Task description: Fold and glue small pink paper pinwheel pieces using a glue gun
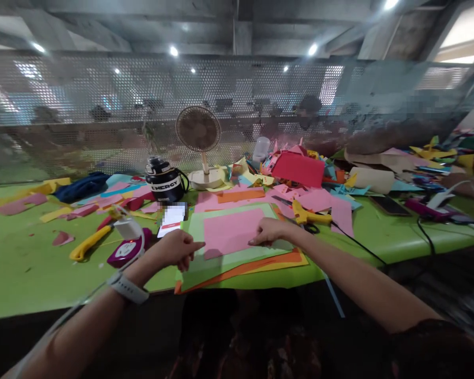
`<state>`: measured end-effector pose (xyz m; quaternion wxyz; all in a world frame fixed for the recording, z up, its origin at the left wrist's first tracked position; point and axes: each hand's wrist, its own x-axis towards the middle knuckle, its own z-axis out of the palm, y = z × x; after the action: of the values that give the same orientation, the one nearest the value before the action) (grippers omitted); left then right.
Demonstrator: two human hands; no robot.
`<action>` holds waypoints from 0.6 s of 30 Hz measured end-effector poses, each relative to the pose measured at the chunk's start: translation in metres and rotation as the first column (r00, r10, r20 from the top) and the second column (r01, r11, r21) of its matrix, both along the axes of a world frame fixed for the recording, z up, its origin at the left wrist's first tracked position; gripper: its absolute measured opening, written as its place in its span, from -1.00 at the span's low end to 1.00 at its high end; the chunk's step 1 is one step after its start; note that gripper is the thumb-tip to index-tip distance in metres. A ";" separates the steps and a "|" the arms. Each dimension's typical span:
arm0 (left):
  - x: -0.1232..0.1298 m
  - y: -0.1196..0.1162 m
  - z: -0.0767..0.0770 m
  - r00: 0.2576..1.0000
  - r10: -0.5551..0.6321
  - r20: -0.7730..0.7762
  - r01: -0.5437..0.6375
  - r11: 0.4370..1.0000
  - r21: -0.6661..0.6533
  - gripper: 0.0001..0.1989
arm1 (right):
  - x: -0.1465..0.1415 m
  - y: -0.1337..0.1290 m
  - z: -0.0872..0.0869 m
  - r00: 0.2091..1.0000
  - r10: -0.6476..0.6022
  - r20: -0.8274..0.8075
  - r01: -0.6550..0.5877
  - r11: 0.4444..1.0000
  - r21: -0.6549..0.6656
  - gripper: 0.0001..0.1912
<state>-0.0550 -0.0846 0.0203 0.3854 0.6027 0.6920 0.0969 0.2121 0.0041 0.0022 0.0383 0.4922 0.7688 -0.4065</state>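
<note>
A pink sheet of paper [231, 229] lies flat on larger pale green paper [221, 268], with orange and yellow sheets showing underneath. My left hand [177, 247] is at the pink sheet's left edge; one finger reaches onto that edge while the others curl over the green paper. At the opposite side, my right hand [270, 231] is closed, its fingertips touching the pink sheet near the lower right edge. Whether either thumb is beneath the paper is hidden. Just beyond my right hand rests a yellow glue gun [306, 215] with a black cord.
Left of the papers lie a phone [171, 220], a purple power strip [128, 250] with a white charger, and another yellow-handled tool [89, 245]. Behind stand a black jug [164, 181] and a small fan [198, 131]. Coloured scraps and a red paper piece [300, 167] spread along the back.
</note>
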 end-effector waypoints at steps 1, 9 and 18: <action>0.008 0.000 -0.002 0.999 0.012 0.042 -0.016 0.996 0.085 -0.51 | -0.002 0.001 -0.001 1.000 -0.013 -0.013 0.014 1.000 0.015 -0.63; 0.068 0.024 -0.029 0.966 -0.245 -0.079 0.243 0.764 0.598 -0.61 | -0.025 0.000 -0.005 0.979 -0.113 -0.171 0.160 0.942 0.295 -0.70; 0.056 0.039 -0.073 0.761 -0.265 -0.593 0.613 0.595 0.521 -0.39 | 0.103 -0.016 0.024 0.945 -0.317 -0.077 0.277 0.657 0.701 -0.67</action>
<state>0.0011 -0.0453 -0.0526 -0.0293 0.8612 0.4972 0.1012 0.3150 -0.0119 0.0265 -0.1988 0.5985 0.7728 -0.0707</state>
